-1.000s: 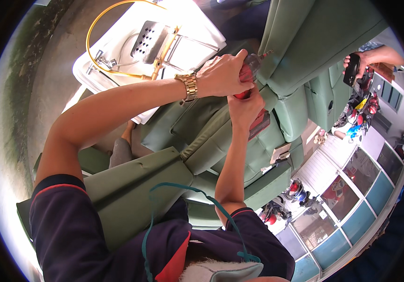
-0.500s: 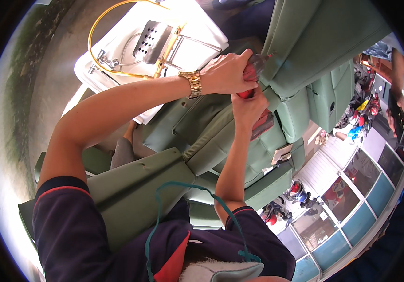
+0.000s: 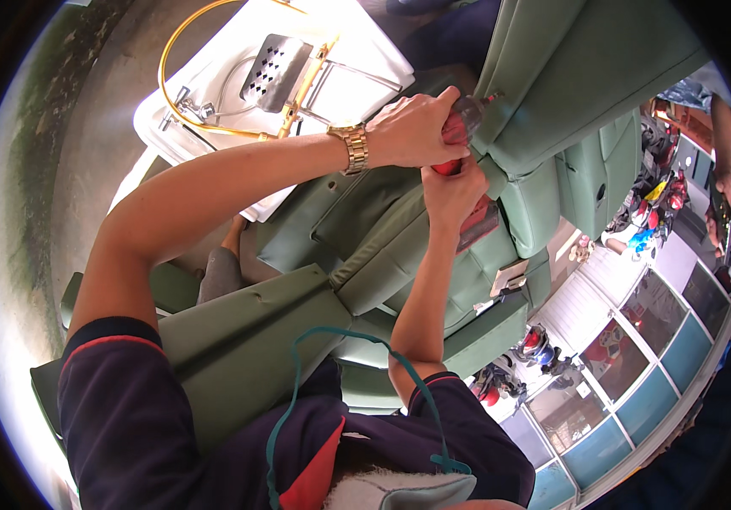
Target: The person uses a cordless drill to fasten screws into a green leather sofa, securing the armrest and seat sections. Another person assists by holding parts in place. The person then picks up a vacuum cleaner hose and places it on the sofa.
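Power drill: 1, red and grey [image 3: 465,121], at 1 o'clock, its nose aimed toward 2 o'clock, at the edge of a green padded panel [image 3: 586,85]; whether the tip touches cannot be told.
Hands on it: 2.
Left hand [image 3: 416,132]: closed over the drill's body, fingers curled round it.
Right hand [image 3: 453,191]: wrapped round the grip, just beneath the left.
Wristwatch: 1, gold [image 3: 354,149], on the left wrist.
White basin [image 3: 369,51]: 1, at 11 o'clock, with 1 yellow hose [image 3: 229,133] and 1 perforated metal plate [image 3: 276,72].
Teal cord [image 3: 271,450]: 1, looping at 6 o'clock.
Co-worker's arm [image 3: 724,140]: 1, between 2 and 3 o'clock.
Drill markings: blurred or covered, unreadable.
Window print: 1 red patch [image 3: 610,337] at 4 o'clock, too small to read.
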The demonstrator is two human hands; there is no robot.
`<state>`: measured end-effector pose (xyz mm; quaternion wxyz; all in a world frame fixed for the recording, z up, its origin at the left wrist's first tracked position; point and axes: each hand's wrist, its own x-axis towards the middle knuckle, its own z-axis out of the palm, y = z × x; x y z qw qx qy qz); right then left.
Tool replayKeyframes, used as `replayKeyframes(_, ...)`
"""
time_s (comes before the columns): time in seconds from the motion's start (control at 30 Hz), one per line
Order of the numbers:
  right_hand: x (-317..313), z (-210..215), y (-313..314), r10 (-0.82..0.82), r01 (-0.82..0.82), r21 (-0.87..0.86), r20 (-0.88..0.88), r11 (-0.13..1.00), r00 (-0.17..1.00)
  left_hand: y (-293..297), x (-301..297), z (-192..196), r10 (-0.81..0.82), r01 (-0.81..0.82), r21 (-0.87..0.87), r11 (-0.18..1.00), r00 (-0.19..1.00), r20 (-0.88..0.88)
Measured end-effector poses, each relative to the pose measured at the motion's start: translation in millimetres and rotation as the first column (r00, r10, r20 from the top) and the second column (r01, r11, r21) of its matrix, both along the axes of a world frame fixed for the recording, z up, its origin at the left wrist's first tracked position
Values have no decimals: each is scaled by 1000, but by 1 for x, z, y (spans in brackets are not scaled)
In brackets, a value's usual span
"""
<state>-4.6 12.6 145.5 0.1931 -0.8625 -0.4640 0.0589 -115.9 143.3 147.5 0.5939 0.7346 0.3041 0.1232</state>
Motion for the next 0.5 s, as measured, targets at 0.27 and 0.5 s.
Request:
replayKeyframes(0.27, 1, -1, 3, 50, -48, 108, -18, 993, 999, 1, 2, -5, 43, -45, 69, 997, 999, 28)
replayKeyframes(0.5, 2, -3, 2, 15, -14, 36, -42, 999, 999, 1, 2, -7, 1, -1, 7, 1000, 999, 37)
